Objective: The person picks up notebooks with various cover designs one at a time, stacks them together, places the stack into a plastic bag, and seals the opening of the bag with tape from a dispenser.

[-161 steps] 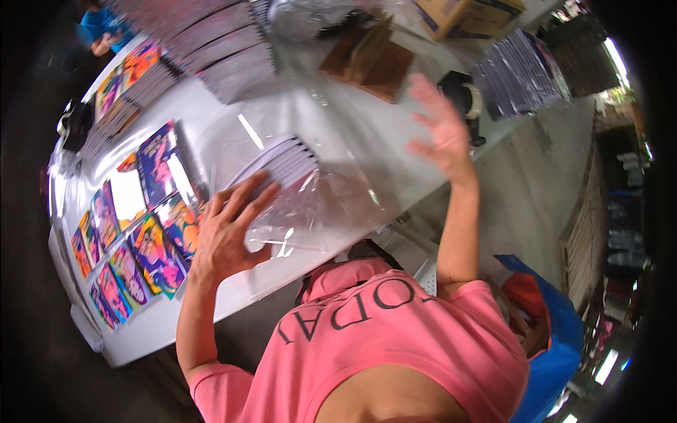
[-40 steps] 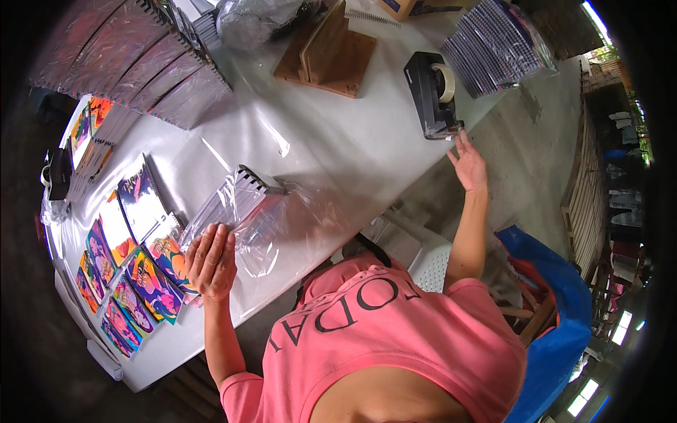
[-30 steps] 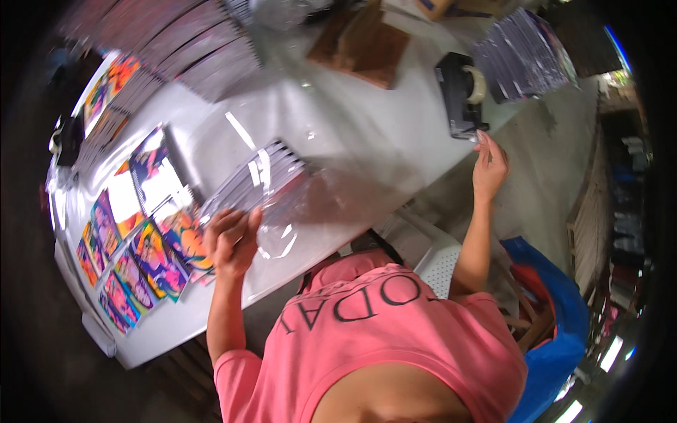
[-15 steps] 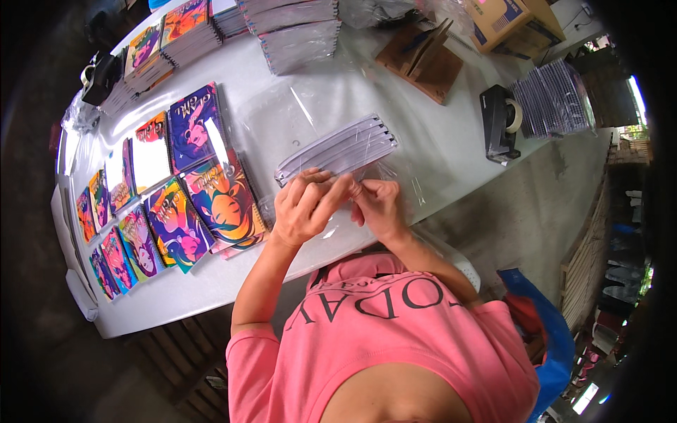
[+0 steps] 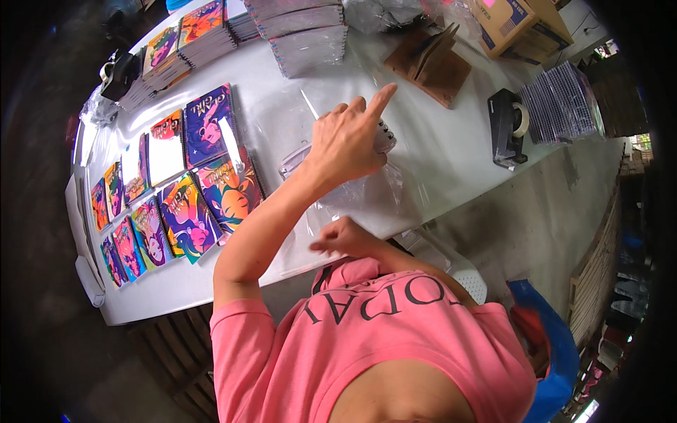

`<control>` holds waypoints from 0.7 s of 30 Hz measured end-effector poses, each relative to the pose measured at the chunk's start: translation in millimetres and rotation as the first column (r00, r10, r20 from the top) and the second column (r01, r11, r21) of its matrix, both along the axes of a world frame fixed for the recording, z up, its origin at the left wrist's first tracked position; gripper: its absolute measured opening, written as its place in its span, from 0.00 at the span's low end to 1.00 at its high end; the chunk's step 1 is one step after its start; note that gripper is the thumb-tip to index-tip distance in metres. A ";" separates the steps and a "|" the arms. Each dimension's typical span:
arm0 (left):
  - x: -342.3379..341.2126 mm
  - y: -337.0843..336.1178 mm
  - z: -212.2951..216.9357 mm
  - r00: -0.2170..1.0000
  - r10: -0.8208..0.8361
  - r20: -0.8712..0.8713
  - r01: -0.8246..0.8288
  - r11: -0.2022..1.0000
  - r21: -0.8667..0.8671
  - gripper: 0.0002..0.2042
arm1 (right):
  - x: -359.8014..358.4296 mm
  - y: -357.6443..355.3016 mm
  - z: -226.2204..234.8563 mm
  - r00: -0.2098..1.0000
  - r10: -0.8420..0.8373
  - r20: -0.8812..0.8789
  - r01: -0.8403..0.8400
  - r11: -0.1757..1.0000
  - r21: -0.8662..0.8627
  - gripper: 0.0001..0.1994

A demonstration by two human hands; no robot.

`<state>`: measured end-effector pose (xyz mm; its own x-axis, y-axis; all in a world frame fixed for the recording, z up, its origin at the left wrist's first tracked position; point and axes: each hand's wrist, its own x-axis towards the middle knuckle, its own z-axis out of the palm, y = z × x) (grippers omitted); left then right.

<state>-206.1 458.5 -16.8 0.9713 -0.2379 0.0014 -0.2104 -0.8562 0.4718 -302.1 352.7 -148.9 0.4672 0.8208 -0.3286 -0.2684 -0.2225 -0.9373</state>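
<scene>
While the colourful notebooks (image 5: 211, 190) lie fanned in rows on the white table (image 5: 451, 162), well out to the far side of the left hand (image 5: 345, 144) and face up so each cover can be read, that hand is raised over the clear plastic bag (image 5: 352, 194) with its forefinger pointing away and the other fingers loosely curled; it seems to grip nothing, though the palm side is hidden. Just under and beyond its knuckles a spiral-bound notebook (image 5: 384, 137) shows only its wire edge, apparently lying on or part-way in the clear plastic, which would keep it flat for wrapping. Nearer the body, the right hand (image 5: 345, 238) sits low at the table edge with fingertips drawn together, seemingly pinching the near rim of the plastic, perhaps to hold it taut. Beyond the raised hand stand grey stacks of notebooks (image 5: 303, 32) and a brown cardboard holder (image 5: 430, 63). Well off to the right-hand side, a black tape dispenser (image 5: 506, 127) waits within reach, with a pile of wrapped notebooks (image 5: 564, 102) past it.
</scene>
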 end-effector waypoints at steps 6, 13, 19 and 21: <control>-51.7 22.5 42.9 0.943 0.246 0.224 -0.141 0.906 -0.398 0.49 | -2.1 11.4 -66.9 0.586 0.207 -0.783 0.457 0.714 0.530 0.37; -131.4 47.3 -47.5 0.874 0.427 0.230 -0.350 0.883 -0.312 0.37 | 126.8 -56.9 -41.7 0.821 -0.411 -0.395 0.570 0.611 0.549 0.32; -125.8 37.5 -163.0 0.858 0.509 0.073 -0.459 0.823 -0.335 0.37 | 133.3 -65.9 21.5 0.830 -0.336 0.446 0.201 0.925 0.322 0.53; -128.6 43.0 -186.2 0.819 0.557 0.135 -0.480 0.795 -0.371 0.43 | 132.4 -66.6 33.2 0.817 -0.338 0.467 0.111 0.887 0.448 0.57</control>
